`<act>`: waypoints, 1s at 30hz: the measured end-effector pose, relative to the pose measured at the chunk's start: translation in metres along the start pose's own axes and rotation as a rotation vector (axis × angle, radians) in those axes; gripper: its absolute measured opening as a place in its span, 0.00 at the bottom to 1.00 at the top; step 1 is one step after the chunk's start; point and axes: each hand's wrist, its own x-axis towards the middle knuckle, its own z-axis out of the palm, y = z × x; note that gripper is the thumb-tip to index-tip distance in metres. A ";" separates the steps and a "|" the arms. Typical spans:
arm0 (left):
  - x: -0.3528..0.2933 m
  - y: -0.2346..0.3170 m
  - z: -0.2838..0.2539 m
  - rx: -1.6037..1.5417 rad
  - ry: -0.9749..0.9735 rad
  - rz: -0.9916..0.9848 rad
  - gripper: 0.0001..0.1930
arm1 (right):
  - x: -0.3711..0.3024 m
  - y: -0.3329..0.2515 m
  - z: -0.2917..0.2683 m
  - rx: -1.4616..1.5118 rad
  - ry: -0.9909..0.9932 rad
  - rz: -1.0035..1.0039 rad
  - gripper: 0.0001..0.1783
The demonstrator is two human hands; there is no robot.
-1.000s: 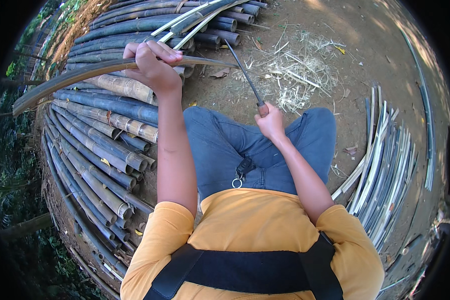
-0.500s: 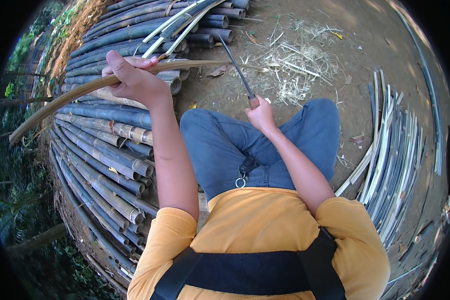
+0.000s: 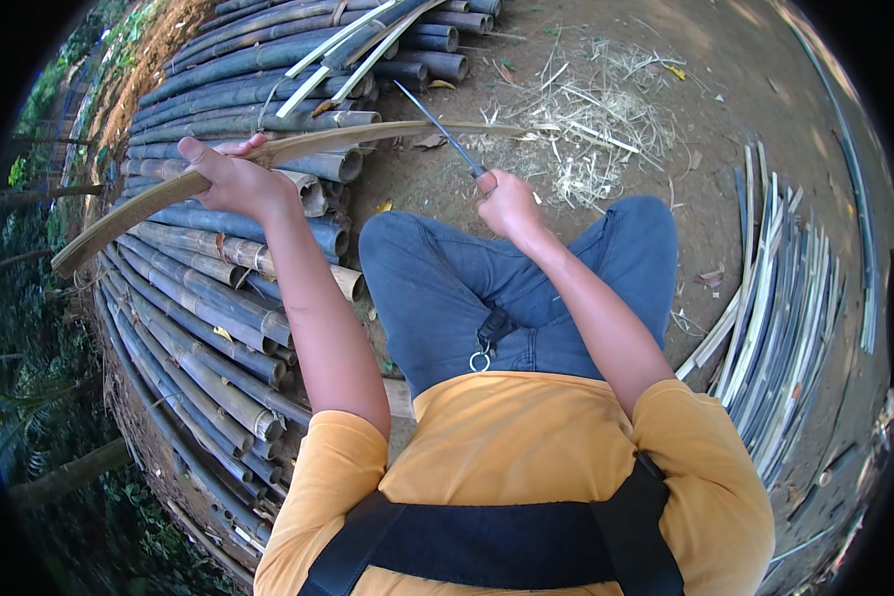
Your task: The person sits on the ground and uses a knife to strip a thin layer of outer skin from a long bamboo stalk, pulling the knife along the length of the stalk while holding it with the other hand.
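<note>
A long, curved bamboo strip [image 3: 353,133] stretches from the left side across to the shavings on the ground. My left hand [image 3: 236,183] is closed round it near its thicker left end, thumb raised along the top. In my right hand [image 3: 510,204] is a knife [image 3: 447,137], gripped by its short brown handle above my lap. Its long, narrow blade slants up and left and overlaps the strip's middle in the picture; whether the edge touches the strip I cannot tell.
Dark bamboo poles [image 3: 258,343] lie stacked along my left side and ahead. Pale split strips [image 3: 343,55] rest on the far poles. Shavings [image 3: 606,129] litter the dirt ahead. A bundle of thin strips [image 3: 780,318] lies at my right, and a long pole [image 3: 854,179] lies beyond it.
My left hand has shifted left and down with the strip, which now shows its wide face more. The knife has moved left, its blade tilting further toward the left.
</note>
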 end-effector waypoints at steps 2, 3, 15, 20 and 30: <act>-0.003 0.001 -0.001 0.020 0.020 0.029 0.30 | -0.011 -0.009 -0.006 -0.090 -0.040 -0.035 0.10; -0.004 0.003 0.002 0.026 0.026 0.045 0.30 | -0.013 -0.012 -0.009 -0.132 -0.055 -0.053 0.11; -0.009 0.005 0.004 -0.021 -0.025 0.036 0.26 | 0.033 0.035 -0.012 -0.194 -0.042 0.120 0.15; -0.015 0.007 0.001 0.023 -0.040 0.096 0.25 | 0.031 0.036 -0.013 -0.190 -0.071 0.073 0.16; -0.008 0.000 -0.015 0.025 -0.108 0.061 0.22 | 0.036 0.079 -0.005 -0.063 -0.033 0.159 0.14</act>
